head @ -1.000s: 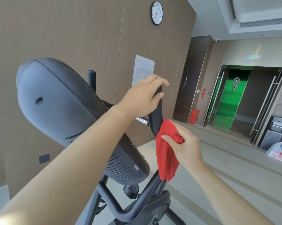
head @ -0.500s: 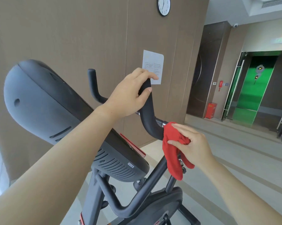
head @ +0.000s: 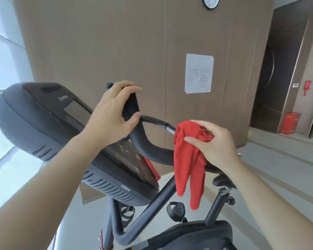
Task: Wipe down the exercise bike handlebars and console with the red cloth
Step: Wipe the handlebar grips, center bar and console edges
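Observation:
The exercise bike's black console [head: 43,121] fills the left of the head view, screen side tilted up. A black curved handlebar [head: 148,148] rises beside it. My left hand [head: 112,118] grips the upright end of that handlebar. My right hand [head: 215,143] holds the red cloth [head: 186,159] bunched against the lower bend of the handlebar, near a chrome section [head: 170,129]. Two tails of the cloth hang down. The handlebar under the cloth is hidden.
The bike's frame tubes [head: 152,201] and seat [head: 191,235] lie below my arms. A brown panelled wall with a paper notice [head: 199,73] and a clock [head: 210,1] stands behind. A red box [head: 290,122] sits on the floor at the right by a dark door.
The view has swung left and down, showing the console's screen side. My right hand has slid the cloth down the handlebar's bend. The left hand keeps its grip.

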{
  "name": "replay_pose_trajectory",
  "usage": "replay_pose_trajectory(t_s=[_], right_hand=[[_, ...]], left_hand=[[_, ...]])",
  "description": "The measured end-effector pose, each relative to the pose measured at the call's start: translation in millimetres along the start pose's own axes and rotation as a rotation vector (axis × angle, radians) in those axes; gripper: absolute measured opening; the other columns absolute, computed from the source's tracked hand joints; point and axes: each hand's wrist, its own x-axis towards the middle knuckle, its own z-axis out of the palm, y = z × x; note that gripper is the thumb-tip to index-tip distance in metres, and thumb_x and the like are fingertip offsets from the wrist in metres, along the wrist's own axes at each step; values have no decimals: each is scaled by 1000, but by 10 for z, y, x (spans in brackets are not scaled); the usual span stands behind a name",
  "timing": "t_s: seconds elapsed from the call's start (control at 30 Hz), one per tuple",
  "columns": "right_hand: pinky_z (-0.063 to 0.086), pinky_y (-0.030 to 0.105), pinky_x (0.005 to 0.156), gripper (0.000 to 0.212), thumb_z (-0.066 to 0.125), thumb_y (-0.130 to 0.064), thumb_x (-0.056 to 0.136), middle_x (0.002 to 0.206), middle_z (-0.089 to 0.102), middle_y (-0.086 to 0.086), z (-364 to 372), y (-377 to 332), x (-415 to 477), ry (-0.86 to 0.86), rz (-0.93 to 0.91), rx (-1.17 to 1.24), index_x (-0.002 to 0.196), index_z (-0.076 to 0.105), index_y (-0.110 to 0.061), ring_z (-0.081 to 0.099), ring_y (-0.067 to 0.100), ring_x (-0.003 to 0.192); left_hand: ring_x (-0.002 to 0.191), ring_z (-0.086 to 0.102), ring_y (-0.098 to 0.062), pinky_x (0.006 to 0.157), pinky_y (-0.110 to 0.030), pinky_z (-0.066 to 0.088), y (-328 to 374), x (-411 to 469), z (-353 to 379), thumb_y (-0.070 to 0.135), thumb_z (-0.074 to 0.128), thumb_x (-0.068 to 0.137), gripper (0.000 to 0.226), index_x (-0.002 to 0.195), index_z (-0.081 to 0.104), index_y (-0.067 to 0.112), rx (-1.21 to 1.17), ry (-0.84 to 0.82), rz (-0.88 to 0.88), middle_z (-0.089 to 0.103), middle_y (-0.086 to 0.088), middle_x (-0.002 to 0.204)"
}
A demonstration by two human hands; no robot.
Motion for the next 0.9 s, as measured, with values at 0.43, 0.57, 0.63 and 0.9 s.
replay_pose_trajectory(t_s=[0.43,0.57,0.63,0.9], right_hand=[[42,9,84,31,76,-15,73,100,67,-13,-291,468,101,-526,-217,-13,102,67,-22,60,-4,94],[44,9,78,29,75,-16,75,95,69,-16,-625,598,329,-293,-132,44,102,67,-23,62,-4,88],[44,9,76,28,74,-19,76,94,68,-18,-773,730,372,-244,-109,-10,101,66,-25,61,-4,87],[40,14,94,41,59,-49,80,113,63,-20,-845,1131,-34,-509,63,-59,114,63,-27,54,-8,108]], left_hand=[[121,44,-15,104,-16,26,1039,-307,629,11,60,77,49,125,52,17,171,-70,-147,51,1,129],[121,43,-12,100,-20,34,1179,-339,930,26,48,85,42,127,49,23,165,-164,-215,50,6,129],[117,46,-12,92,-24,41,1212,-312,1074,34,36,87,43,127,49,23,185,-215,-203,53,7,125],[66,61,-19,55,-30,47,1146,-309,1572,31,35,89,32,99,64,25,345,-285,-104,67,9,83]])
